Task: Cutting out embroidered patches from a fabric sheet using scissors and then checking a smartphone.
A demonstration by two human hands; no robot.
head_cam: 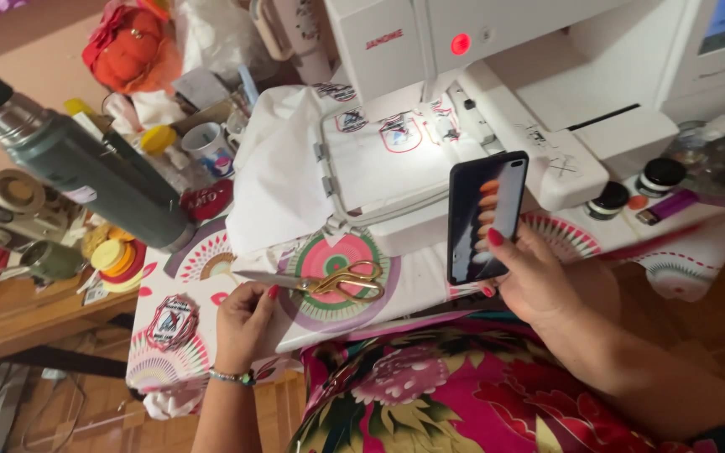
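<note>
My right hand [539, 281] holds a black smartphone [484, 214] upright in front of me, thumb on its lit screen. My left hand [243, 323] rests with curled fingers on the patterned tablecloth [211, 260], close to the blade tip of gold-handled scissors [341, 281] lying flat; whether it pinches anything small is hidden. Behind the phone a white embroidery machine [497, 50] stands with a hoop [379, 151] of white fabric bearing several stitched badges.
A large green thermos [77, 164] lies at the left. A finished round patch [171, 321] sits on the cloth near my left hand. Cups, thread spools and clutter crowd the back left; small black jars [660, 174] and a purple lighter [669, 205] lie at the right.
</note>
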